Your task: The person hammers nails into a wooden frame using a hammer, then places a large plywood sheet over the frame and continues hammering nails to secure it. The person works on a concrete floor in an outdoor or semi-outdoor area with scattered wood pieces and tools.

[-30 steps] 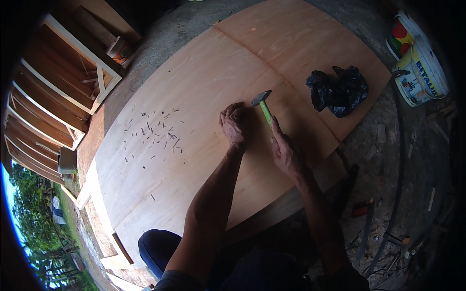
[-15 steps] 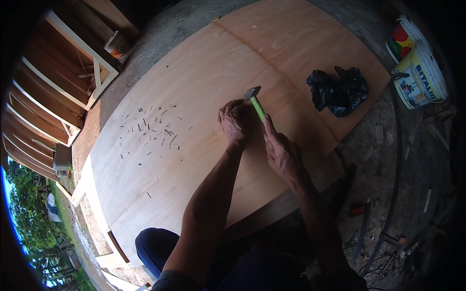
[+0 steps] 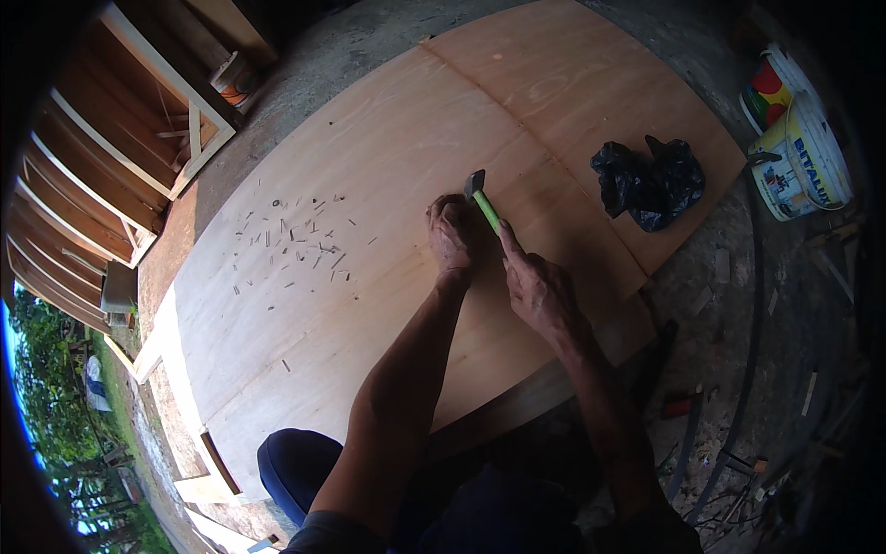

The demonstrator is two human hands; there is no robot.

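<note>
My right hand [image 3: 540,294] grips a hammer [image 3: 485,212] by its green handle, its dark metal head tilted up beside the fingers of the other hand. Curled fingers bring my left hand [image 3: 450,242] down onto a large plywood sheet [image 3: 388,138]; whatever they pinch is hidden under the knuckles. Left of that hand, many small thin pieces that look like nails [image 3: 291,242] lie scattered on the wood. A crumpled black plastic bag [image 3: 653,185] rests on the sheet to the right, beyond a seam running across the panel.
Two plastic buckets, one with a white and yellow label [image 3: 798,171], stand at the right. A curved wooden frame [image 3: 101,175] rises at the left. Offcuts and a red object [image 3: 676,405] lie on the dirt floor at the lower right. My knee [image 3: 297,471] is against the sheet's near edge.
The hammer head has come slightly left and turned more upright, closer to my left fingers. Some loose small pieces on the wood have shifted a little. Both hands keep their hold.
</note>
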